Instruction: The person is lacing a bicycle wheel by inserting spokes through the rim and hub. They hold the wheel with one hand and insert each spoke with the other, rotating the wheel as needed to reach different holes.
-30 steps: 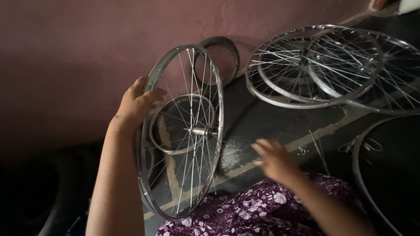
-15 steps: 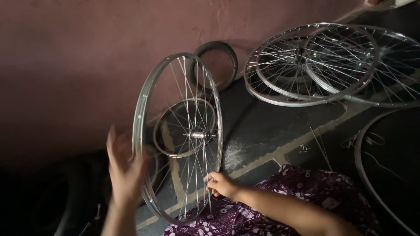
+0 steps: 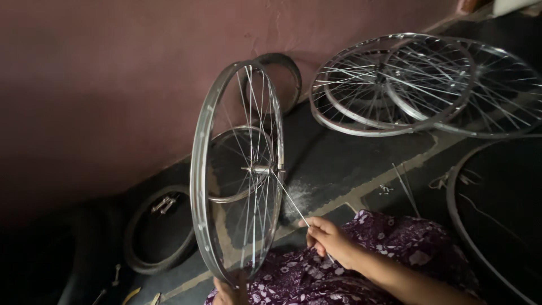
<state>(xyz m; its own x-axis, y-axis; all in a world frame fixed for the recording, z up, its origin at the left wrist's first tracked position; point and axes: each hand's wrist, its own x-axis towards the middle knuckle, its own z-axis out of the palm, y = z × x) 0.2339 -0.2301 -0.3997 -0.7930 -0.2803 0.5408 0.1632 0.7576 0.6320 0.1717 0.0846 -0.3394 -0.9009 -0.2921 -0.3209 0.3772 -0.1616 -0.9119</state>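
I hold the bicycle wheel (image 3: 237, 169) upright in front of me, its rim standing on edge just above my lap, hub (image 3: 261, 168) level with the middle of the dark wall behind. My right hand (image 3: 330, 240) is pinched on the loose end of a single spoke (image 3: 291, 200) that runs up to the hub, thumb and fingers closed round the thin wire. My left hand (image 3: 228, 291) is at the bottom of the rim, mostly cut off by the frame edge, so I cannot tell whether it is clasped or merely propping.

The wheel looks light for its span, a bare metal rim laced with thin wire. I judge the rim stiff enough to take hold of anywhere along its edge, while the spokes are springy and would bend if I gripped across them (the hub is the other sound place to hold). The polished metal may be slippery.

On the floor lie a black tyre (image 3: 161, 229) to my left, a second rim (image 3: 240, 164) behind the wheel, and stacked spoked wheels (image 3: 418, 85) leaning near the wall. My flowered purple cloth (image 3: 395, 254) covers my lap.
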